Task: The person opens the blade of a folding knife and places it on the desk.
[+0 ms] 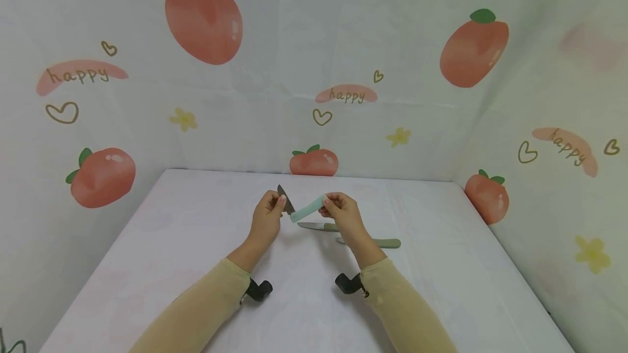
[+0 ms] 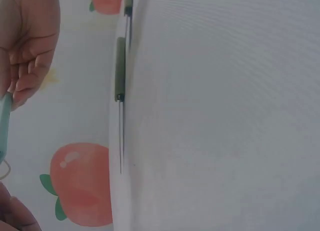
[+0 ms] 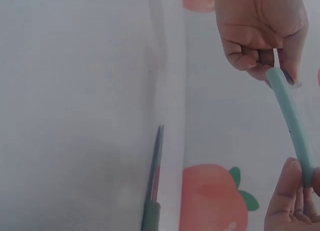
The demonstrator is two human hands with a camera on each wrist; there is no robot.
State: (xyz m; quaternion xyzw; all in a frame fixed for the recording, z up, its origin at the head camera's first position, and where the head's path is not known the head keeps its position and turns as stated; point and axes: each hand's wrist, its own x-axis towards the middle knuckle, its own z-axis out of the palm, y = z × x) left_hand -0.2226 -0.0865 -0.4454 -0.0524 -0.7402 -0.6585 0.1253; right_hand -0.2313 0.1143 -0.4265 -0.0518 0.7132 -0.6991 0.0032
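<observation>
In the head view, a folding knife with a pale teal handle (image 1: 307,209) is held up over the table. Its dark blade (image 1: 286,199) stands at an angle to the handle, swung partly out. My left hand (image 1: 265,219) pinches the blade between thumb and fingers. At the handle's far end, my right hand (image 1: 345,215) grips with thumb and fingertips. The right wrist view shows the teal handle (image 3: 291,121) spanning from the left hand (image 3: 262,26) at the top to the right hand (image 3: 287,201) at the bottom.
Two green-handled knives lie on the white table (image 1: 196,266) below and beyond my right hand: one with its blade (image 1: 311,225) pointing left, the other with its handle (image 1: 387,243) to the right. My right forearm partly covers both. A fruit-printed cloth wall (image 1: 275,124) stands behind.
</observation>
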